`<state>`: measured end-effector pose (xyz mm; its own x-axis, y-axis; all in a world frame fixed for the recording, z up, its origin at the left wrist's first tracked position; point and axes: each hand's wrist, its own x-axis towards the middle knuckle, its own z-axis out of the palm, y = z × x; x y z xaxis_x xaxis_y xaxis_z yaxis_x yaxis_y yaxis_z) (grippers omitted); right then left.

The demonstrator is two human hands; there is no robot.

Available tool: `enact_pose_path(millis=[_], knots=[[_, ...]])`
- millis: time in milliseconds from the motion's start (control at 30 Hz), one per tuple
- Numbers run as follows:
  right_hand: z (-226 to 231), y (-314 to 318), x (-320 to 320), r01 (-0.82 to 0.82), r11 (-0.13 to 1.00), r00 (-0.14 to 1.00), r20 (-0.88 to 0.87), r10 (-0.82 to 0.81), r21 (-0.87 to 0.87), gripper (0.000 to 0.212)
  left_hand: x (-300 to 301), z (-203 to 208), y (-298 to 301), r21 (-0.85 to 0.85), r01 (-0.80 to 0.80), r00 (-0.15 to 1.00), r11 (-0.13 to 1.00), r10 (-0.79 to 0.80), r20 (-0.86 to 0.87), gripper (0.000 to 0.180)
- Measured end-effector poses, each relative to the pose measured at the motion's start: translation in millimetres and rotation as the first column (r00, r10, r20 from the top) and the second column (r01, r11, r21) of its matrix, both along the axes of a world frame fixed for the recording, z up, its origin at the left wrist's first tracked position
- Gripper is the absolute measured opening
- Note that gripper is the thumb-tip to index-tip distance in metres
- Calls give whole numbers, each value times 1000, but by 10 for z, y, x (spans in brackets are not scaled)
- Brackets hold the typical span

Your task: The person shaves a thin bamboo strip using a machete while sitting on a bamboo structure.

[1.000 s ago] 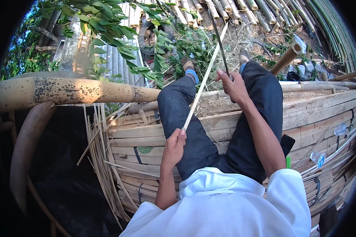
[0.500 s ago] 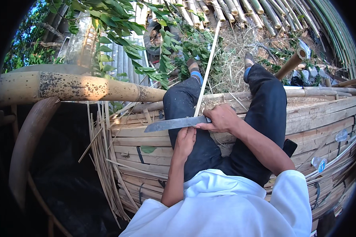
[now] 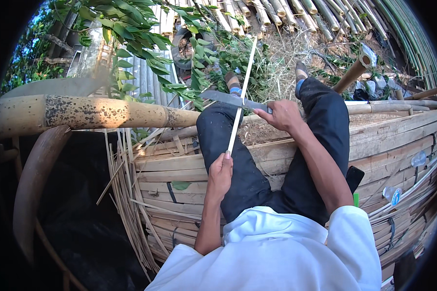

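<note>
My right hand is closed around the dark handle of a big machete. Its grey blade points left above my left knee and crosses a thin pale bamboo strip, behind which part of the blade is hidden. My left hand grips the near end of this strip over my left thigh, thumb on top. From there the strip slants away and slightly right, its far end above the ground past my feet.
I sit on stacked bamboo slats. A thick spotted bamboo pole lies across the left, with loose thin strips below it. A cut bamboo pole slants up at right. Leafy branches, a tyre and bamboo poles lie beyond.
My right hand has moved the machete away from me along the strip, from beside my left hand to past my knee. My left hand has shifted slightly toward me.
</note>
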<state>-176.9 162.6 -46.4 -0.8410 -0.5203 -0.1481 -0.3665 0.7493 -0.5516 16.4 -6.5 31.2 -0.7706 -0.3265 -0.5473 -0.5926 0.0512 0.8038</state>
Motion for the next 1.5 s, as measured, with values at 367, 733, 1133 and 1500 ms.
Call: enact_pose_path(millis=[367, 733, 1133, 1500], knots=[[45, -139, 431, -284, 901, 958, -65, 278, -327, 58, 71, 6, -8, 177, -90, 995, 980, 81, 56, 38], [146, -203, 665, -499, 811, 866, -184, 464, -304, 66, 2, -185, 133, -55, -93, 995, 994, 95, 26, 28], [-7, 156, -369, 469, 848, 869, 302, -392, -247, 76, 229, 133, 220, 366, -150, 986, 918, 115, 117, 35], [169, -170, 626, -385, 838, 919, -83, 385, -386, 53, -199, 58, 157, 300, -118, 992, 947, 125, -3, 22]])
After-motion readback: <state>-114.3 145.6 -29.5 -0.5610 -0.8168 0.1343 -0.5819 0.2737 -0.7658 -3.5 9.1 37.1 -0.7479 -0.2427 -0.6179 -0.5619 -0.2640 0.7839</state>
